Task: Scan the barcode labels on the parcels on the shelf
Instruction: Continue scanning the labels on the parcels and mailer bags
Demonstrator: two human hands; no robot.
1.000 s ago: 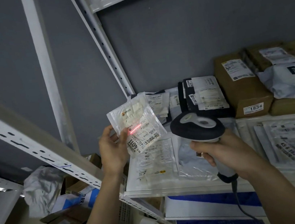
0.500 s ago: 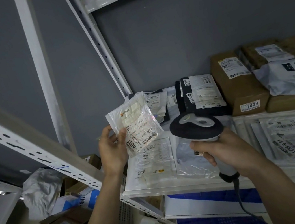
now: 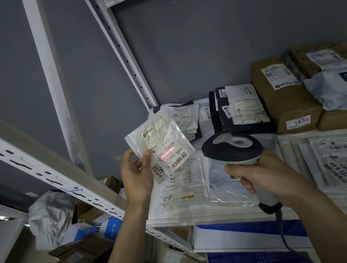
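Red scan line (image 3: 167,152) back on parcel (image 3: 158,143)

The scene is dim and bluish, with soft, even light and only faint shadows. A red scan line (image 3: 167,153) glows on the clear parcel (image 3: 158,143), whose plastic shows mild glare. Wide-angle distortion bends the shelf posts (image 3: 119,47) toward the edges. The near left beam (image 3: 39,170) looks soft; the far labels stay readable.

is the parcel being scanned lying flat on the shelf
No, the left hand holds the small clear parcel up above the shelf, with the red line from the scanner across its label.
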